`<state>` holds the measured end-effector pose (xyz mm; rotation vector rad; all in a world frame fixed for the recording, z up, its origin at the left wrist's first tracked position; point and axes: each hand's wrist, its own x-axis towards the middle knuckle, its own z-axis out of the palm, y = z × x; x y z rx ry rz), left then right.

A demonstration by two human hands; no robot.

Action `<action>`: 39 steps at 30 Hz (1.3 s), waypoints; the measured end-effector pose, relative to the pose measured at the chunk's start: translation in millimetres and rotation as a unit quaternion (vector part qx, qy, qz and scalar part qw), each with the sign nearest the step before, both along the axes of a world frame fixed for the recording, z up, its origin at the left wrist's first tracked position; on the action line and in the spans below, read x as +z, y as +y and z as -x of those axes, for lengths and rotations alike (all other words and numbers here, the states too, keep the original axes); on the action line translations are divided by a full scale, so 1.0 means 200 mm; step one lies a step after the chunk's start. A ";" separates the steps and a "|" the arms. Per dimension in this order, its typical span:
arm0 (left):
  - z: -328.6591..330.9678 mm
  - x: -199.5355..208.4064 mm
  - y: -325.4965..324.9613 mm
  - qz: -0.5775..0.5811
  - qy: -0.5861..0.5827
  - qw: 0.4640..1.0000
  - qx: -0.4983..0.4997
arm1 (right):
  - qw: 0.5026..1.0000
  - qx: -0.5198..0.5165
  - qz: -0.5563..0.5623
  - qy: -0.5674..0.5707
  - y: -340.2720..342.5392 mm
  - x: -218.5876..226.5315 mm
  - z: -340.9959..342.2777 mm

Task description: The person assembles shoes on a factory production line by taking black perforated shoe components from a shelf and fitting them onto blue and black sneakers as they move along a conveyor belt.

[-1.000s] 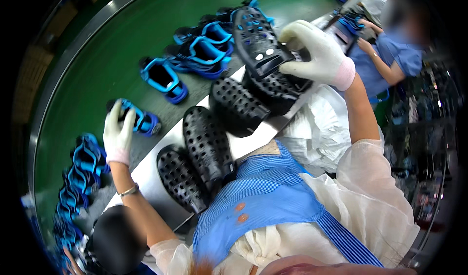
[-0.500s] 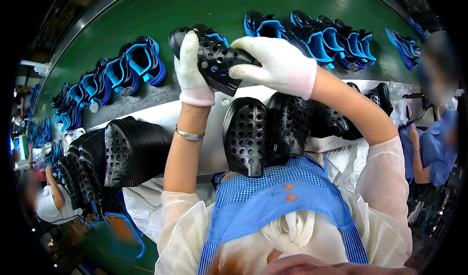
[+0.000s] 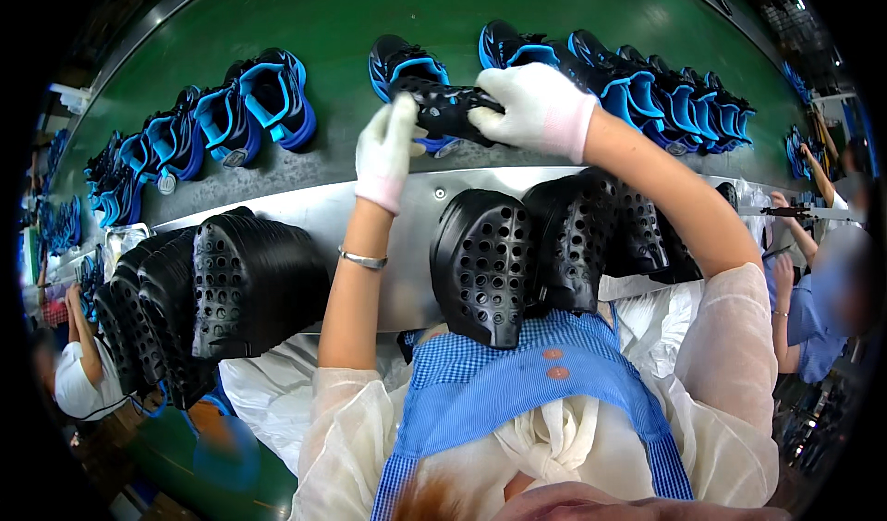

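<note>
A black perforated plastic shoe tree lies nearly level between my white-gloved hands, over the near edge of the green belt. My right hand is closed round its right end. At its left end, my left hand has its fingers bent against it, slightly blurred. Right behind the shoe tree is a black and blue sneaker, partly hidden by it. Below my hands, more perforated shoe trees stand in stacks along the metal ledge, against my blue checked apron.
A row of blue-lined sneakers stands on the green belt to the left, another row of sneakers to the right. More stacked shoe trees are left of my left forearm. Other people work at both sides.
The shoe tree has turned from slanting to nearly level and moved right. My left hand has shifted from its upper side to its left end. The sneakers on the belt have shifted slightly.
</note>
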<state>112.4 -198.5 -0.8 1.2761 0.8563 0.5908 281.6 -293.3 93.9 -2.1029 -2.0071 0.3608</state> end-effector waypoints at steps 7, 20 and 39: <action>-0.07 -0.09 -0.05 -0.368 0.143 0.910 -0.127 | 0.984 0.006 0.149 -0.094 0.25 0.03 -0.07; -0.17 -0.07 0.05 -0.304 0.359 0.860 -0.199 | 0.976 -0.092 0.179 -0.084 0.55 -0.30 0.18; -0.23 -0.06 0.12 -0.266 0.420 0.815 -0.296 | 0.974 -0.037 0.208 -0.082 0.60 -0.29 0.16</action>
